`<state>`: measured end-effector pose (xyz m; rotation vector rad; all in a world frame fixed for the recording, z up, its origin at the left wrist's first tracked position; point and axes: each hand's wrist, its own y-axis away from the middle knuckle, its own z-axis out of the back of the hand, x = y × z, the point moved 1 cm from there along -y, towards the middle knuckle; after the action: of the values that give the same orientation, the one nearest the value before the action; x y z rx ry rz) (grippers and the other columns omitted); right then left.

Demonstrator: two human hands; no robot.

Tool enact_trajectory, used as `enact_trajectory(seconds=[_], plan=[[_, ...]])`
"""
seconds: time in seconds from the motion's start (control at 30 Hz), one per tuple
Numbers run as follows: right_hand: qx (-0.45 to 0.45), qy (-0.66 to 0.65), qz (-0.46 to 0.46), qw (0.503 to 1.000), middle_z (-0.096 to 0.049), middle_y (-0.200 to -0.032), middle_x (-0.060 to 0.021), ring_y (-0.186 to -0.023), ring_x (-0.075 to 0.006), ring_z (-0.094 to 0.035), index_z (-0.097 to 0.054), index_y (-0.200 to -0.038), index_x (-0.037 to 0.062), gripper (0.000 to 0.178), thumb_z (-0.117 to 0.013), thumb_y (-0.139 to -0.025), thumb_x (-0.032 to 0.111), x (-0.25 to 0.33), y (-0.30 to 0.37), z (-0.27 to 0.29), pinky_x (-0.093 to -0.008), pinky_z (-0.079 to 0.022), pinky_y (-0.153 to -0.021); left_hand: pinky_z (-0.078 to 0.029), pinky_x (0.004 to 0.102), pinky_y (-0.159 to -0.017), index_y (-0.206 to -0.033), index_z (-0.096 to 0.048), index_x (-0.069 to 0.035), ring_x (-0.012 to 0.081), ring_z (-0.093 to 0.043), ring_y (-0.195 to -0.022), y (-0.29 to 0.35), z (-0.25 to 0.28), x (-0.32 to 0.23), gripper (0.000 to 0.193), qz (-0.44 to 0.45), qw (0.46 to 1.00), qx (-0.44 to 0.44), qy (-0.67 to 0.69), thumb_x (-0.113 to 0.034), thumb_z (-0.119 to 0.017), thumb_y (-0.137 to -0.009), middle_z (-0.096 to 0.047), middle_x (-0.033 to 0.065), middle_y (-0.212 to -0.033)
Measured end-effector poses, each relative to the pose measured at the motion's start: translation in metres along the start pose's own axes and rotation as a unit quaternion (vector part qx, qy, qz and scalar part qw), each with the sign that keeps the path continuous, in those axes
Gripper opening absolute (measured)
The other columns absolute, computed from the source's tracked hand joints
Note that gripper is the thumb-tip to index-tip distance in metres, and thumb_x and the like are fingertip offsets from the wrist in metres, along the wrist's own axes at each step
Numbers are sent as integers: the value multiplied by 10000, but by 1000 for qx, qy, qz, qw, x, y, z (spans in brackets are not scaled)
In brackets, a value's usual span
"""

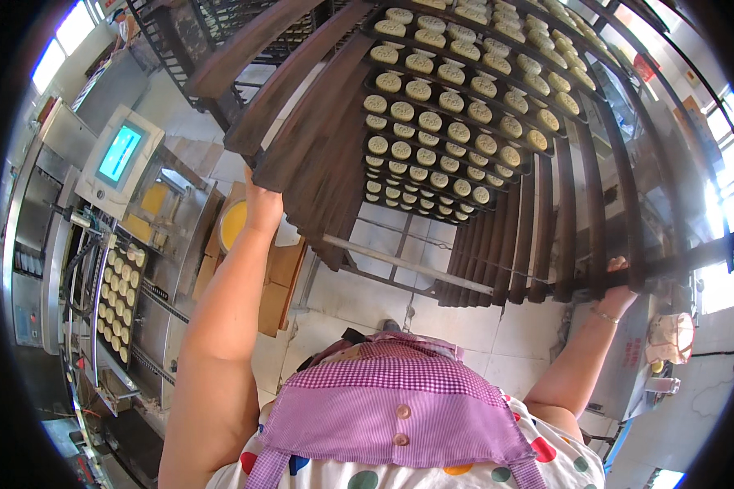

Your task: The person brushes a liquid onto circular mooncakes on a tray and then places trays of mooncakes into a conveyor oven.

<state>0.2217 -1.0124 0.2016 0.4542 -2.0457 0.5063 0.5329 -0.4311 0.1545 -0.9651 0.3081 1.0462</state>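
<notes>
A tall dark metal tray rack (322,155) stands right in front of me, its side rails running up both sides. Several dark baking trays (520,160) are stacked inside it, bearing rows of pale round pastries (430,121) with patterned tops. On the rack's left side, my left hand (265,205) is closed around the near edge, its fingers mostly behind the metal. My right hand (617,285) grips the opposite near post, with some fingertips showing above the bar. Both arms reach out wide, and the rack's lower crossbar (408,265) lies between them.
At left is a machine with a lit screen (120,152) and a tray of round dough pieces (121,303) on its conveyor. A yellow-filled bowl (233,225) sits beside cardboard (279,287). Another dark rack (189,49) stands behind. A metal cabinet (628,356) is at right.
</notes>
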Motion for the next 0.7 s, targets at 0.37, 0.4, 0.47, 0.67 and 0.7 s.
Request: enact_trajectory(seconds=[0.37,0.4,0.47,0.67,0.7], plan=[[135,-132,-176,966,-550,-767,-50,-690,-173,-492,-547,-806,115,214,-505,-890,308,-24,1,12,-292,-369,-556,-368,396,-971,-1185,-543,-31,342,-489,-1136,5,14,1,334,-23,989,-17,-145,-93,-549,-857,-548,171,-1227],[77,-104,-183,975,-550,-737,-45,-653,-180,-492,-559,-808,126,212,-507,-879,319,-48,-16,46,-301,-358,-521,-346,399,-995,-1205,-522,-37,315,-477,-1154,3,13,-6,335,-17,987,-18,-158,-99,-516,-876,-540,154,-1242],[-70,-20,-215,974,-548,-677,-35,-579,-194,-491,-584,-813,149,211,-511,-859,342,-108,-43,130,-317,-338,-452,-300,406,-1042,-1246,-481,-49,261,-451,-1189,3,5,-19,339,-22,975,51,-217,-110,-451,-914,-523,121,-1272],[-178,286,-539,772,-415,-444,-11,-338,-173,-379,-428,-536,153,375,-531,-819,377,-258,95,277,-293,-289,-307,-305,401,-1041,-1311,-369,-42,216,-460,-1159,23,15,-33,426,75,978,24,-193,-133,-482,-911,-483,113,-1260],[-157,326,-622,694,-417,-452,-24,-355,-171,-400,-418,-538,148,315,-510,-808,281,-273,127,273,-290,-305,-311,-330,396,-1018,-1313,-352,-34,228,-476,-1131,33,18,-28,467,106,983,-30,-145,-135,-525,-891,-477,128,-1242]])
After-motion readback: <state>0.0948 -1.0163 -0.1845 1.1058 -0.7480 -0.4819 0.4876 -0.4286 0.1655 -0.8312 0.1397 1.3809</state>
